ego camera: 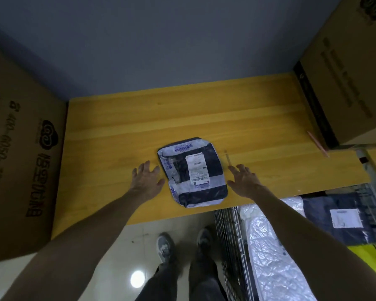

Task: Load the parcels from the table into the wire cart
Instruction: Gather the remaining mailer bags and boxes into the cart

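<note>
One parcel [193, 172], a dark plastic mailer with white bands and a white shipping label, lies flat near the front edge of the yellow wooden table [122, 131]. My left hand [147, 178] hovers just left of it with fingers spread, a small gap from the bag. My right hand [243, 180] is spread the same way just right of it. Neither hand holds anything. The wire cart [232, 246] stands low at the right, below the table edge, with a bubble-wrap parcel [267, 253], a dark mailer [339, 218] and a yellow-green bag [369, 257] inside.
Large cardboard boxes flank the table: one on the left [20, 153], one at the right rear [345, 79]. A thin stick [228, 158] lies right of the parcel, and a pencil [318, 144] by the right box. My shoes [182, 246] stand on the tiled floor.
</note>
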